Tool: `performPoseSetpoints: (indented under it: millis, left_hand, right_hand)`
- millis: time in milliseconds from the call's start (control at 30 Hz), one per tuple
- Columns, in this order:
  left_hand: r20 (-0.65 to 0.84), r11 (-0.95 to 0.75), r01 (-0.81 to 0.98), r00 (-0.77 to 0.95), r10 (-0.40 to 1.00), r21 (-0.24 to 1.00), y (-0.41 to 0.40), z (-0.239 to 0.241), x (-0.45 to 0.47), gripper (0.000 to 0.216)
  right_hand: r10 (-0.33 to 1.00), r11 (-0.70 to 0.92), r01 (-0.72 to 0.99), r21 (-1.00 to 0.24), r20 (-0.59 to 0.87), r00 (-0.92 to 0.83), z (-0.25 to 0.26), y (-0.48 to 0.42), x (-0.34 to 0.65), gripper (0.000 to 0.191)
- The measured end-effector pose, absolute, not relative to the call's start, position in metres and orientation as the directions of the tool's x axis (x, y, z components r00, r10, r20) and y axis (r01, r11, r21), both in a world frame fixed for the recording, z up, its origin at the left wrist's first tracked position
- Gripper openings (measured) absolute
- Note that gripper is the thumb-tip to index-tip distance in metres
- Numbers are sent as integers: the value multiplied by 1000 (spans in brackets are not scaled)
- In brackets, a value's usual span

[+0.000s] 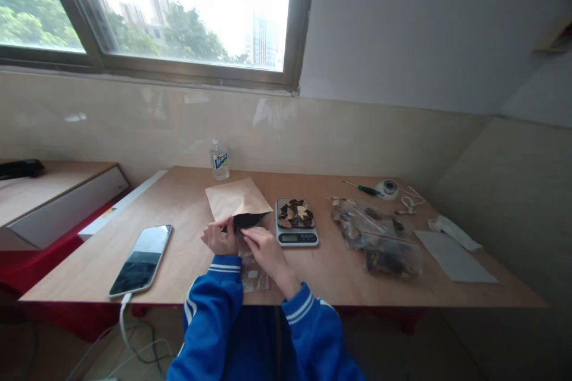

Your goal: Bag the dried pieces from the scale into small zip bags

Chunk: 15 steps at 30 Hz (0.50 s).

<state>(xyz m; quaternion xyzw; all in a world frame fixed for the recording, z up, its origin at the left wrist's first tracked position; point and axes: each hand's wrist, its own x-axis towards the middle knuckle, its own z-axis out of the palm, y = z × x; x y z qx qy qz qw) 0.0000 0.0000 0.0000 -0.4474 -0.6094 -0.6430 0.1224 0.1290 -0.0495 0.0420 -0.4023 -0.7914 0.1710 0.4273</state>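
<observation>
A brown paper pouch (pixel 236 198) lies flat on the wooden table (pixel 187 202), its dark mouth facing me. My left hand (pixel 218 238) pinches the left side of that mouth. At the right side of the same opening my right hand (pixel 267 250) grips the lower edge. Below my hands lies a small clear plastic bag (pixel 254 277). Just right of the pouch stands a digital kitchen scale (pixel 295 223) with dark and pale dried pieces piled on its platform.
A smartphone (pixel 142 258) on a white cable lies at the front left. A water bottle (pixel 218 160) stands at the back. Clear zip bags of dried pieces (pixel 378 237), a green screwdriver (pixel 361 189), a tape roll (pixel 388 188) and a grey sheet (pixel 453 256) fill the right side.
</observation>
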Motion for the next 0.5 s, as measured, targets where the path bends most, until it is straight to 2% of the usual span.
performPoseSetpoints:
  millis: [100,200,333,500]
  left_hand:
    - [712,-213,693,-590,381,689,-1,1,1,34]
    - [715,-217,694,-589,377,687,-1,1,1,34]
    - [722,-225,698,-581,376,680,-1,1,1,32]
    - [731,-244,701,-567,381,671,-2,1,0,29]
  right_hand:
    - [824,555,392,-734,548,-143,40,-68,163,25]
    - [839,488,418,-766,545,19,38,-71,199,24]
    - [775,446,611,-654,624,102,33,-58,238,22]
    - [714,347,821,-454,695,82,25,-42,263,21]
